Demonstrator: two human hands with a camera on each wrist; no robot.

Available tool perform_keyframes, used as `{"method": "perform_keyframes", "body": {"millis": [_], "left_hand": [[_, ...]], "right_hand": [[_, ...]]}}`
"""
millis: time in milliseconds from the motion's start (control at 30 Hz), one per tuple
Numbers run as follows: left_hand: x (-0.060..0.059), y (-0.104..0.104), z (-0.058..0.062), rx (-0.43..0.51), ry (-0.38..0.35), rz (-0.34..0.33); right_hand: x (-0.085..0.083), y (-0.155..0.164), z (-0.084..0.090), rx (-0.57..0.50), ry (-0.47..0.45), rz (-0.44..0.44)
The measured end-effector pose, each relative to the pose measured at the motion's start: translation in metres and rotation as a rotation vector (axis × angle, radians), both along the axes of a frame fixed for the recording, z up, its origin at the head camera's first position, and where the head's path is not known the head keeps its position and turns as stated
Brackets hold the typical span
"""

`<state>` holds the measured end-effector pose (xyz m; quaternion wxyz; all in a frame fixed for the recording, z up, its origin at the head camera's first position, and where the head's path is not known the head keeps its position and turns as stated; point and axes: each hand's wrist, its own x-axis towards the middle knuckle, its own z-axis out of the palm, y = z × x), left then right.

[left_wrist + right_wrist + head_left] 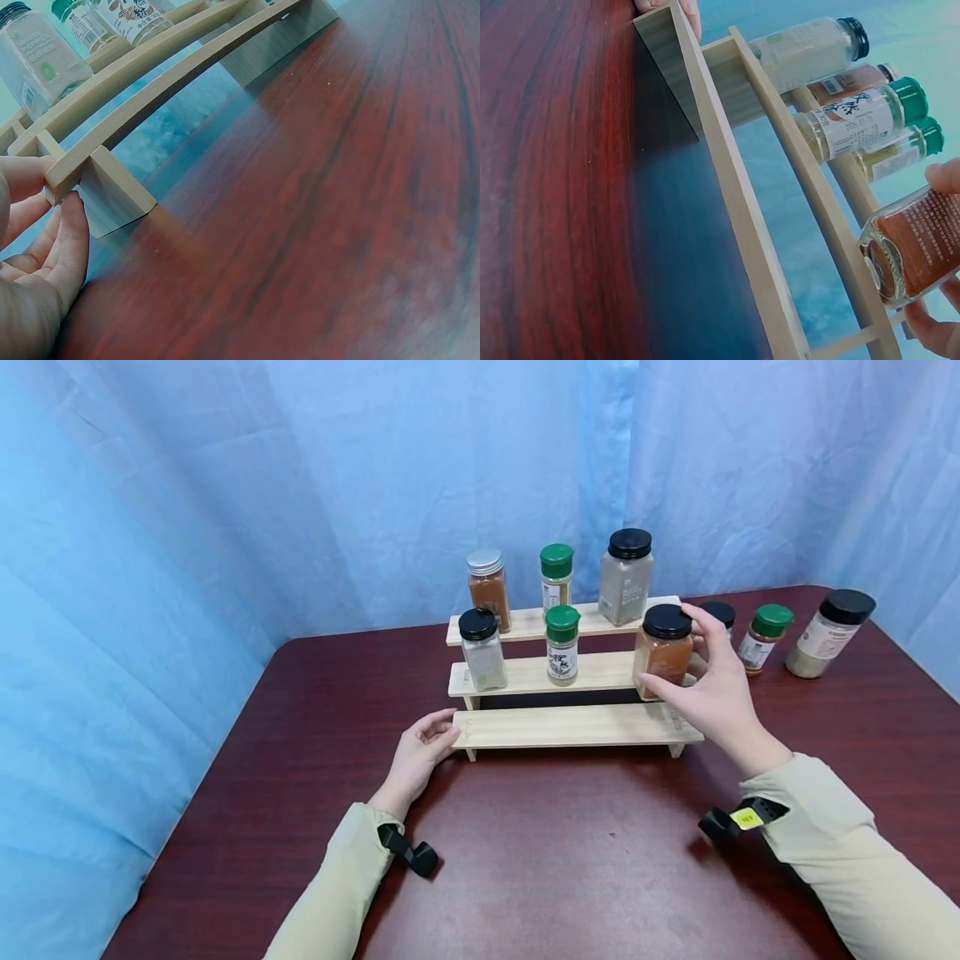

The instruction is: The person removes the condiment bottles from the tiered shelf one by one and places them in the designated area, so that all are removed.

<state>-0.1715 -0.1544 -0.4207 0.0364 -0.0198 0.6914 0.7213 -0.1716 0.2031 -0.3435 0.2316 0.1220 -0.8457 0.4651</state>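
The right hand (716, 693) has its fingers and thumb curled around a jar of orange-brown spice (663, 650) with a black lid, gripping it by the sides at the right end of the middle step of a three-step wooden rack (570, 727). The right wrist view shows the jar (922, 244) tilted, its base just over the edge of that step rather than flat on it, so I judge it is not yet resting there. The main risk is that the base catches the step's front edge or lands half off it and the jar tips forward onto the bare bottom step or the dark red table (555, 860). A sideways slip could also knock the green-lidded jar (562, 644) standing in the middle of the same step, or the small jars (757, 639) just behind the hand on the table. The left hand (420, 758) lies on the table at the rack's left end, fingers loosely bent and only lightly closed, their tips (71, 232) touching the corner of the bottom step and its leg; it pinches nothing that I can see, so a hard push from the right could shift the light rack
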Motion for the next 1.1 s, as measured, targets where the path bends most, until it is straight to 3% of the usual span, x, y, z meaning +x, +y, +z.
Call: {"method": "perform_keyframes", "body": {"millis": [267,533,1100], "left_hand": [[0.0,0.001,0.001,-0.004,0.003,0.0],[-0.001,0.0,0.0,-0.006,0.003,-0.002],[-0.002,-0.001,-0.002,0.0,-0.003,0.003]], "right_hand": [[0.014,0.014,-0.002,0.025,0.052,-0.026],[0.024,0.029,-0.009,0.041,-0.011,-0.056],[0.019,0.062,-0.015,-0.018,-0.035,-0.072]]}}
